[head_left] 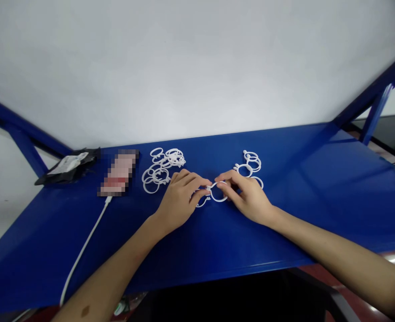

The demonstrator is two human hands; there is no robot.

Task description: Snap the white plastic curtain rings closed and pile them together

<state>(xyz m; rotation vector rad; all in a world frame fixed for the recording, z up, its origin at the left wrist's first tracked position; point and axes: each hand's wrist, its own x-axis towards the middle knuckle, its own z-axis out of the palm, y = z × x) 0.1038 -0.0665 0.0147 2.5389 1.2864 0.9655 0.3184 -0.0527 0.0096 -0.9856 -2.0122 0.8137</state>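
Note:
Between my two hands is a white plastic ring clip (219, 200), just above the blue table (217, 250). My left hand (181, 197) pinches its small clasp end between thumb and fingertips. On the opposite side of the loop, my right hand (246, 194) grips the rim with thumb and forefinger. A second white ring (202, 204) lies close under my left fingers, partly hidden by them. To the left is a tangled pile of similar rings (157, 176). Several more rings (253, 162) lie beyond my right hand, one partly covered by it.
A pixelated pinkish phone-like object (119, 172) lies at left, with a white cable (86, 243) running to the front edge. Beside it sits a black plastic package (68, 167) with a white label. Blue metal braces (375, 114) flank the table, and a pale wall (197, 67) stands behind.

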